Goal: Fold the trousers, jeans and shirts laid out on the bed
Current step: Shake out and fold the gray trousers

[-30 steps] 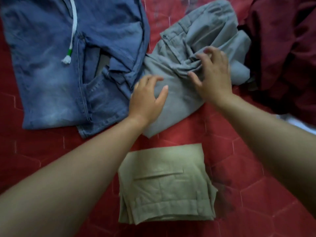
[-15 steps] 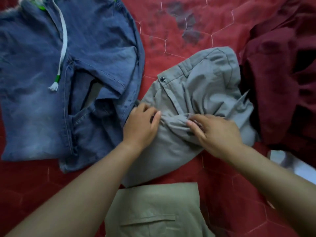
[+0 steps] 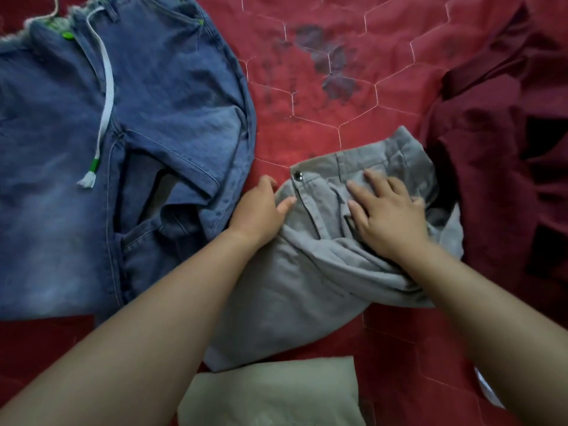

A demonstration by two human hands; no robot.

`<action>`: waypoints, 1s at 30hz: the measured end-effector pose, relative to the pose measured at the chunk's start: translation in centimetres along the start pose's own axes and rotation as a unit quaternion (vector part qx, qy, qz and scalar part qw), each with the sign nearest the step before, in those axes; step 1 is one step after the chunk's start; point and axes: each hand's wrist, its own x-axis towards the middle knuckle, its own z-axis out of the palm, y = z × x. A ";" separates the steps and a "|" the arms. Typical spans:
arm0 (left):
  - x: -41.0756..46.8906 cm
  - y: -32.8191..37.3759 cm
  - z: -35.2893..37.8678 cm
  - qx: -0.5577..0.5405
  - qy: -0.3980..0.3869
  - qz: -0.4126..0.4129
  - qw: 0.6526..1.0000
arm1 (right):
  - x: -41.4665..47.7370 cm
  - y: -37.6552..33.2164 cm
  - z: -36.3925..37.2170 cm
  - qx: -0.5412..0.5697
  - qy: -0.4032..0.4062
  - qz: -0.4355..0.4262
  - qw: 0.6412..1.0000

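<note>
Both hands have gone up the grey trousers (image 3: 292,287) since half a second ago: then the right one pinched a bunched twist of cloth at mid-leg, now that twist is let go and sits lower, by the right wrist. Right fingers (image 3: 379,186) straight and spread, pressed flat on the cloth just under the waistband, holding nothing; right hand (image 3: 388,215) palm-down behind them. Left thumb (image 3: 287,204) lies on the grey cloth beside the fly. The other left fingers bend over the trousers' left edge with tips out of sight, so whether they grip that edge or only rest against it cannot be told. Left hand (image 3: 261,210) sits just below and left of the metal button (image 3: 297,175). Trousers lie mid-bed, waistband away from the person, still rumpled, with deep creases from the fly towards the right forearm. Judgement: this reads as smoothing and squaring the top before a fold, not the fold itself; the loose twist wants flattening first or it will be folded in. Left of them, touching at the hem, the jeans (image 3: 172,96) lie spread and unfolded, white drawstring (image 3: 106,96) trailing down the front. To the right, a dark red garment (image 3: 491,186) sits heaped against the grey cloth, unfolded. Nearest the person, a folded khaki pair (image 3: 270,398) looks finished. All on a red quilted bedspread (image 3: 322,112). Task early: one piece done, one in hand, at least two waiting.
</note>
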 end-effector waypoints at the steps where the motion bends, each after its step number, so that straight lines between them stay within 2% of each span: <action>1: -0.5 0.1 0.1 0.023 -0.019 0.015 0.999 | -1.4 0.3 0.0 -0.002 0.002 0.005 1.000; 4: -1.8 0.6 0.0 0.055 -0.018 0.081 0.995 | -4.3 0.5 -0.5 0.017 0.016 0.039 0.999; 8: -2.9 1.0 -0.1 0.027 0.027 0.111 0.993 | -0.3 0.2 -2.4 0.070 0.140 0.021 0.987; 9: -3.1 1.0 -0.2 0.022 0.028 0.110 0.993 | 1.5 0.3 -2.9 0.085 0.129 0.001 0.988; 11: -3.3 0.9 -0.2 0.017 0.026 0.103 0.994 | 4.3 0.7 -3.0 0.095 0.037 -0.028 0.994; 13: -3.7 0.6 -0.1 -0.011 0.024 0.089 0.996 | 5.0 1.5 -2.0 0.077 -0.022 -0.017 0.997; 15: -4.2 -0.1 -0.2 -0.045 0.040 0.083 0.995 | 3.8 2.0 -1.4 0.064 -0.017 0.004 0.998; 17: -4.7 -1.1 -0.4 -0.034 0.070 0.072 0.994 | 1.7 2.4 -1.1 0.036 -0.002 0.017 0.999; 21: -5.1 -2.2 -1.2 -0.006 0.063 0.042 0.997 | -2.0 3.4 -2.6 0.010 0.033 0.036 0.999; 25: -5.8 -0.8 -3.2 -0.034 0.087 0.099 0.991 | -4.3 4.1 -6.0 0.034 0.103 0.022 0.994; 30: -7.3 3.4 -8.9 -0.085 0.143 0.170 0.971 | -5.5 4.0 -14.0 0.126 0.219 0.026 0.967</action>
